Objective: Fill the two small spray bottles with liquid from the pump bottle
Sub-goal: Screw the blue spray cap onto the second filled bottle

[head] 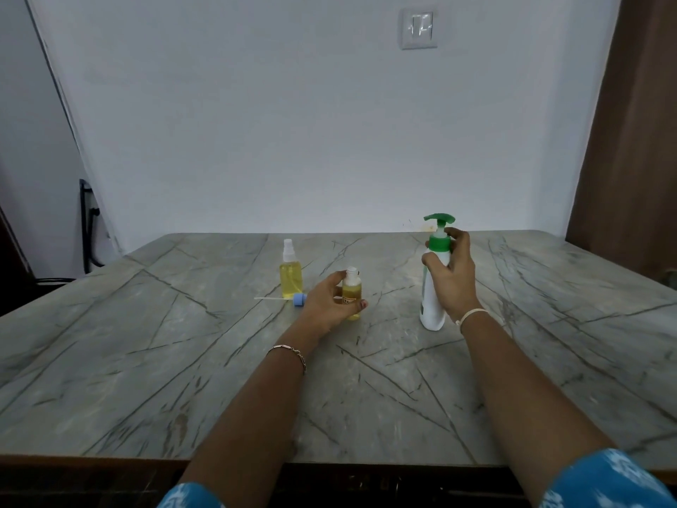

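A white pump bottle point(432, 309) with a green pump head stands upright on the marble table point(183, 361). My right hand point(452, 276) is wrapped around its upper body and green collar. My left hand point(326, 302) grips a small open-necked bottle point(352, 289) holding yellow liquid, upright on the table. Its blue spray cap point(299, 299) with a thin white tube lies on its side just left of my hand. Behind it stands a second small spray bottle point(291, 275), capped with a white sprayer and filled with yellow liquid.
A white wall rises behind the table's far edge, with a light switch point(418, 28) high up. A brown curtain or door point(630, 141) hangs at the right. A dark metal frame point(88, 229) stands off the table's left side.
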`<action>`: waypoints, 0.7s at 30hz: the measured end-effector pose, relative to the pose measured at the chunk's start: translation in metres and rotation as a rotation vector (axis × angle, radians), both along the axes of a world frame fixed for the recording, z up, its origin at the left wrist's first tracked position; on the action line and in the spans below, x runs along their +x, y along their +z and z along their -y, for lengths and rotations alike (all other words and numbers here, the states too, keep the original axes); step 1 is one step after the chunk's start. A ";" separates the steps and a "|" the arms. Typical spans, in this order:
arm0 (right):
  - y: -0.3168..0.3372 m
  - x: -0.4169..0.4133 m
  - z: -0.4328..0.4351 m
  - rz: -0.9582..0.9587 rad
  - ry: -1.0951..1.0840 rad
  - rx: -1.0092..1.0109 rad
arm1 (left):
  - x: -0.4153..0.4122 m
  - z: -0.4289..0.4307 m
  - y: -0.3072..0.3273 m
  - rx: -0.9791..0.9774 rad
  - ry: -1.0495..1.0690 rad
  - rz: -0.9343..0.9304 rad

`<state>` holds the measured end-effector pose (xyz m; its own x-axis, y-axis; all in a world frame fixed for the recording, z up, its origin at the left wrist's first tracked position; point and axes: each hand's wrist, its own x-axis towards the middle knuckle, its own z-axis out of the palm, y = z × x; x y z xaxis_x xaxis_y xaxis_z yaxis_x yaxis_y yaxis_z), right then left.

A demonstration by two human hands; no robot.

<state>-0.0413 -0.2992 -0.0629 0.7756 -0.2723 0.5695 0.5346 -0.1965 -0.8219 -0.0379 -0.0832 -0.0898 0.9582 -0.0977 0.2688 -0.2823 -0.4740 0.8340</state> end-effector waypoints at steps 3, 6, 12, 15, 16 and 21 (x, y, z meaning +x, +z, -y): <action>0.001 -0.002 0.001 -0.006 -0.008 -0.034 | -0.002 -0.001 0.003 0.040 0.002 -0.009; 0.001 -0.007 0.000 -0.012 -0.018 -0.071 | -0.007 -0.001 0.006 0.041 0.006 -0.010; 0.002 -0.023 -0.010 0.088 -0.230 -0.122 | -0.027 -0.004 0.009 0.017 0.016 0.005; 0.002 -0.033 -0.015 0.213 -0.348 -0.212 | -0.036 -0.011 0.011 0.009 0.030 -0.001; 0.001 -0.035 -0.016 0.252 -0.384 -0.252 | -0.038 -0.014 0.010 0.005 0.038 -0.001; 0.000 -0.046 -0.034 0.396 -0.438 -0.471 | -0.048 -0.035 0.009 -0.004 0.078 -0.007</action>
